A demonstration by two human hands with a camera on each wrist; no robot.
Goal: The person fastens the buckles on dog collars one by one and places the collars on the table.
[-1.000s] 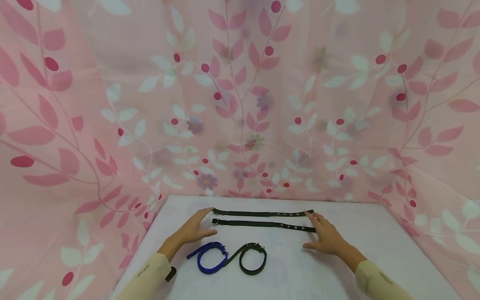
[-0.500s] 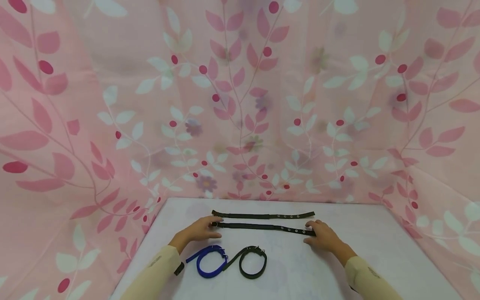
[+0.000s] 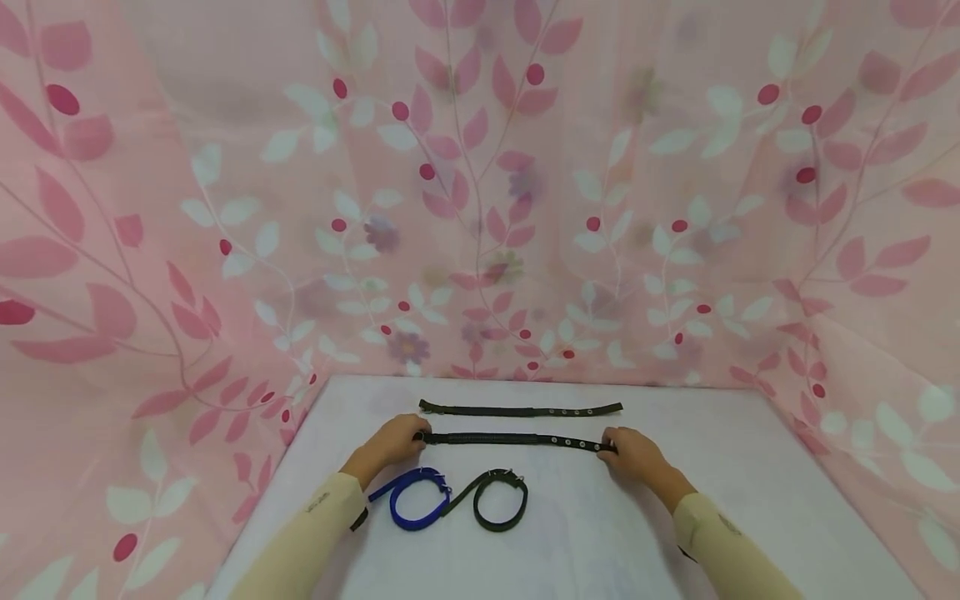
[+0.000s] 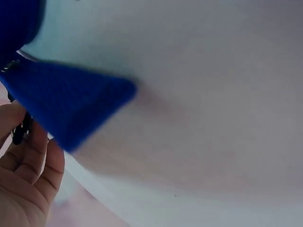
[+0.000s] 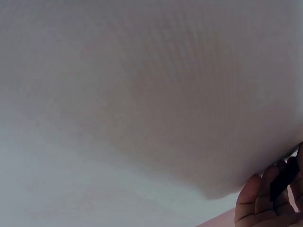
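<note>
A dark buckle collar (image 3: 487,438) stretches straight between my two hands. At its buckle end, my left hand (image 3: 393,442) pinches it between thumb and fingers. My right hand (image 3: 636,455) grips the other end, just past the row of metal eyelets. The right wrist view has the dark strap end (image 5: 284,180) between the fingers. Farther back lies a similar dark green collar (image 3: 487,411), laid out straight. Closer to me, a blue collar (image 3: 414,526) is curled in a loop, and its flat tail (image 4: 71,99) looms large in the left wrist view.
Beside the blue loop, a dark green collar (image 3: 500,526) is also curled, its tail reaching toward the blue one. All lie on a white-covered table (image 3: 570,542). Pink leaf-patterned cloth (image 3: 480,208) walls in the back and both sides.
Both hands have come from the far collar's ends to the nearer straight collar and taken hold of it at each end. The far collar and the two curled ones stay in place.
</note>
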